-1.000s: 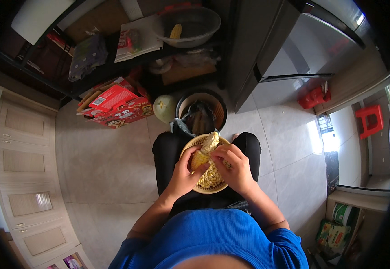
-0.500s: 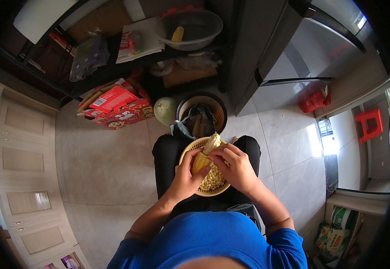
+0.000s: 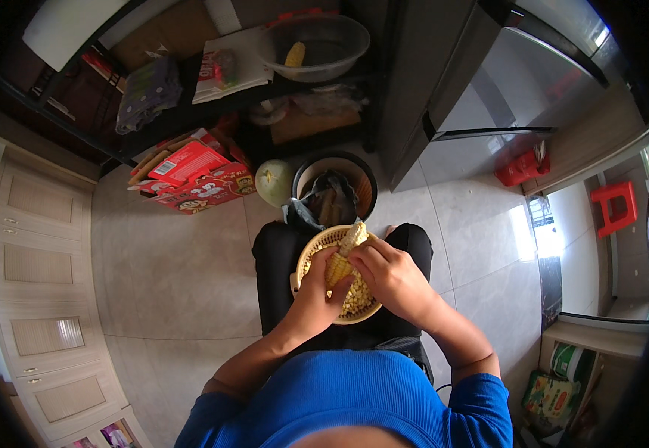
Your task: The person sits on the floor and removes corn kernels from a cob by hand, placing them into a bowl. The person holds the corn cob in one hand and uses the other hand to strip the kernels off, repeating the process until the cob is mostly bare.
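A partly stripped corn cob (image 3: 353, 237) is held over a yellow plastic basket (image 3: 351, 322) that sits on my lap between my knees. Its far end is bare of kernels, while the near part still carries yellow rows. My left hand (image 3: 314, 293) is wrapped round the near part of the cob from the left. From the right, my right hand (image 3: 395, 281) presses its bent fingers and thumb against the cob's middle; the fingertips are partly hidden. Loose corn kernels (image 3: 357, 299) lie in the basket beneath both hands.
Just beyond my knees stands a round bin (image 3: 370, 183) with a dark bag, beside a pale green melon (image 3: 273, 184) and a red carton (image 3: 209, 187). A clear basin (image 3: 339, 66) holding another corn cob (image 3: 295, 54) rests on the shelf. A fridge (image 3: 504, 89) rises at right.
My right hand has turned slightly, its fingers curling further over the cob. The left hand and cob have shifted only a little, and the basket stays on my lap.
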{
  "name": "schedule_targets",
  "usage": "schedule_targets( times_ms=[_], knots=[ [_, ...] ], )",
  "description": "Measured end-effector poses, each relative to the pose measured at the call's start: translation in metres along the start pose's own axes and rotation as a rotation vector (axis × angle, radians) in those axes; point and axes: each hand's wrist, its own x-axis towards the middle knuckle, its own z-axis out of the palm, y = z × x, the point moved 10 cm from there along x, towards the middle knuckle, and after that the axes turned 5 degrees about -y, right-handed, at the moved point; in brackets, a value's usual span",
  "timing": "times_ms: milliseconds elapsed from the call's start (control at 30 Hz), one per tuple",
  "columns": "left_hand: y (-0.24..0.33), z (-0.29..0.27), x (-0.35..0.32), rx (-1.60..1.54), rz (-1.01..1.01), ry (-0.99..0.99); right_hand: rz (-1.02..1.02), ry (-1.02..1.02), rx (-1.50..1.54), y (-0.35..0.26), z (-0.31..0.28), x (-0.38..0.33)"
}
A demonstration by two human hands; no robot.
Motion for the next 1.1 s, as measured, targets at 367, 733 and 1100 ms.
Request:
schedule_targets(
  times_ms=[367,733,1100],
  knots=[
    [-0.03,0.001,0.006,-0.284,-0.015,-0.001,0.044,0.028,0.118,0.012,0.002,0.004],
    [-0.037,0.01,0.002,-0.936,-0.317,-0.094,0.335,0.105,0.459,0.032,-0.013,-0.002],
    [-0.031,0.003,0.003,-0.602,-0.165,-0.107,0.342,0.034,0.455,0.032,-0.014,0.001]
  ],
)
